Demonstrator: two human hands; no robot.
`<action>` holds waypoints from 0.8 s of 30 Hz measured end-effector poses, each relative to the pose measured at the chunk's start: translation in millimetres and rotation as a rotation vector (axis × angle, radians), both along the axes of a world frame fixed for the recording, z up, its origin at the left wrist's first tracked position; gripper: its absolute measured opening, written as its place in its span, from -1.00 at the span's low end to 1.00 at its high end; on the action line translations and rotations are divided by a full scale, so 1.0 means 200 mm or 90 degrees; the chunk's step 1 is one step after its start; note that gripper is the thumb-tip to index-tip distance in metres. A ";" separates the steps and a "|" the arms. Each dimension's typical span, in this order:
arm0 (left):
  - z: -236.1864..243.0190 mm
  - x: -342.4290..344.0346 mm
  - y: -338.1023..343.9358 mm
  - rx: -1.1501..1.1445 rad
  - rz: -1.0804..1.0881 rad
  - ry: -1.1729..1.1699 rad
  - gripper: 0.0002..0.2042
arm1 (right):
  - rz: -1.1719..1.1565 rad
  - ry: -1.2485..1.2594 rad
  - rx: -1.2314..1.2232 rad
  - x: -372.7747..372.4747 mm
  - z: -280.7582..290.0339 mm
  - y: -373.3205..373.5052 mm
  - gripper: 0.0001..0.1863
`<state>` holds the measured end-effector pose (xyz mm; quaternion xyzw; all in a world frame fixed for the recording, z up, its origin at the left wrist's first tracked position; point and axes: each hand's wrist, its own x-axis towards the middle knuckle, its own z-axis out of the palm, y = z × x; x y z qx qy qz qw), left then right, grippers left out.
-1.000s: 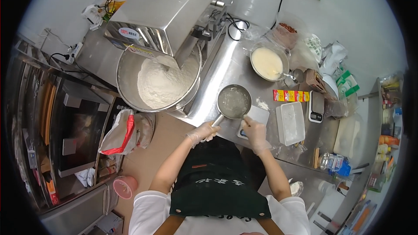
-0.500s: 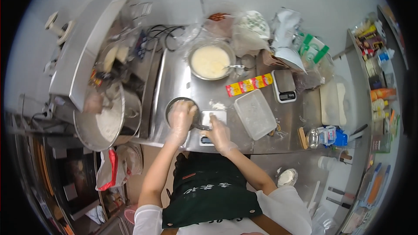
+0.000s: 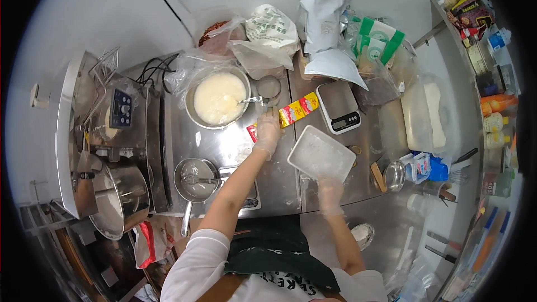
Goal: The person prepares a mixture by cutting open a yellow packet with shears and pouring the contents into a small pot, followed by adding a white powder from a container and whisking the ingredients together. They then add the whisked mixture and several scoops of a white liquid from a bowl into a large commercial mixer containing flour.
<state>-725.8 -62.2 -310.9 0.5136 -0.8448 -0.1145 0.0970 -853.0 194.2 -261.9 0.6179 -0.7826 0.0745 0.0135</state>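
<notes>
My gloved left hand [image 3: 267, 131] has its fingers curled over a strip of yellow-and-red packets [image 3: 297, 108], just right of a bowl of pale creamy liquid [image 3: 217, 98]. My gloved right hand [image 3: 330, 194] holds the near edge of a translucent rectangular container [image 3: 320, 153]. A small saucepan [image 3: 185, 170] with a whisk [image 3: 193, 180] in it stands by the table's front edge, beside a kitchen scale [image 3: 248, 197] mostly hidden by my left forearm.
A steel mixer bowl of flour [image 3: 124, 198] is at the lower left. A second scale [image 3: 339, 107] sits behind the container. Bags [image 3: 321, 17] and cords crowd the back. A long plastic tub [image 3: 422, 117], a small steel bowl [image 3: 394, 176] and shelves of packages [image 3: 486, 100] are at the right.
Both hands have let go of the saucepan. My left hand has moved back to the packets, my right to the translucent container. The view has swung right from the mixer toward the table.
</notes>
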 end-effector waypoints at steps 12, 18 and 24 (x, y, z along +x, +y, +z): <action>0.29 0.24 0.05 0.362 0.066 0.129 -0.82 | 0.239 -0.135 -0.082 0.00 0.51 -0.74 -0.47; 0.76 0.48 0.02 0.167 -0.263 0.074 -0.75 | 0.474 -0.302 0.184 0.01 0.47 -1.07 -0.64; 0.92 0.64 0.07 0.276 -0.187 0.117 -0.75 | 0.466 -0.504 0.214 0.15 0.60 -1.05 -0.79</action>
